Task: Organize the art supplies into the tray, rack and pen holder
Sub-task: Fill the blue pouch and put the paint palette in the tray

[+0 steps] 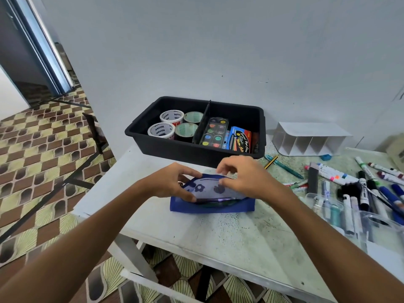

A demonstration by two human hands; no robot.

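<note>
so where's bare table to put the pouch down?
Bare table lies in front of the blue pouch, toward the near edge, and left of it. The far side is taken by the black tray. The right is crowded with loose markers and a clear holder. Both hands hold the pouch.

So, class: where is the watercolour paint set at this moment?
In the head view, the watercolour paint set leans in the right compartment of the black tray, against the divider, with the blue crayon box on its right.
</note>
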